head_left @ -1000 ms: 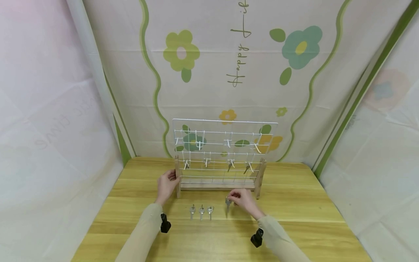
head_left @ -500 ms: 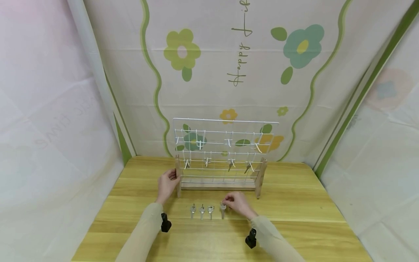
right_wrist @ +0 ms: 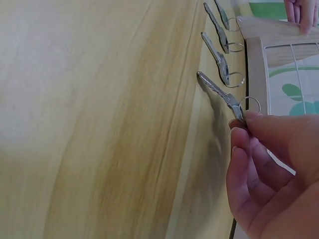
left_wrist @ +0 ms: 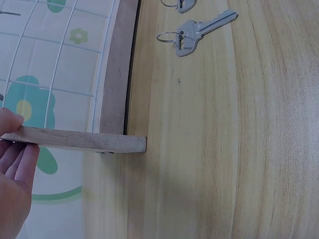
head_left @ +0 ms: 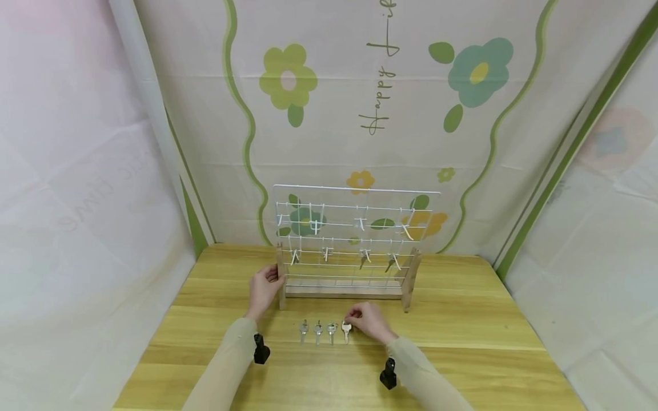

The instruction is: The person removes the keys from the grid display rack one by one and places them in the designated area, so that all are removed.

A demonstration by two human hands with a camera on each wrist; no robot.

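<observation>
**Four keys (head_left: 331, 330) in front of a rack (head_left: 343, 290), one of them in a pinch**

We see the keys in a row on the wooden desk (head_left: 329, 382), each with a ring at its head, blades pointing toward the person and rings toward the rack. The right hand (head_left: 369, 319) is at the right end of the row. Its thumb and fingertips are closed together on the head of the end key (right_wrist: 219, 93), while the other fingers curl beneath. In the right wrist view we see that key tilted, head raised and tip low; we cannot tell whether the tip touches the desk. The other three lie just beside it, apart from one another.

The left hand (head_left: 264, 290) is closed round the left post (left_wrist: 79, 140) of the rack, thumb on one side and fingers on the other.

The rack stands upright behind the row: a white wire grid (head_left: 354, 189) on a wooden base, with two rows of white hooks (head_left: 408, 231). We make out dark keys on the two right hooks of the lower row; what hangs at the two left ones is too small for us to tell.

Behind it all we see a pale cloth (head_left: 329, 142) printed with flowers (head_left: 478, 73) and green wavy lines.
</observation>
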